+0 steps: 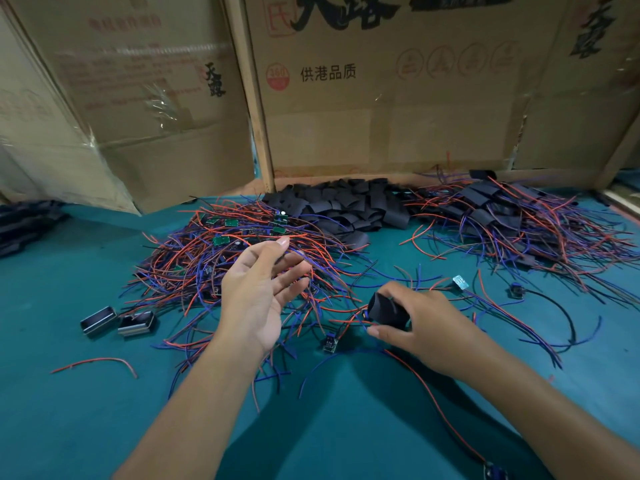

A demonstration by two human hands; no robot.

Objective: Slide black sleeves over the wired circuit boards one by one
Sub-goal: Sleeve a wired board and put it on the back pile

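My left hand (259,292) hovers palm-up and open, fingers spread, over the near edge of a big tangle of red, blue and black wires with small green circuit boards (221,251). To its right, my right hand (412,323) is shut on a black sleeve (382,308), whose open end faces left. Wires run under that hand, and a small bare board (330,342) lies on the table just left of it. A heap of loose black sleeves (349,206) lies at the back centre. A pile of wired boards in sleeves (512,220) lies at the back right.
The teal table top (86,410) carries two small metal-edged black housings (117,322) at the left and a stray red wire (97,362). Single wired parts (516,291) lie at the right. Cardboard boxes (381,98) wall off the back. Dark parts (24,223) sit at the far left.
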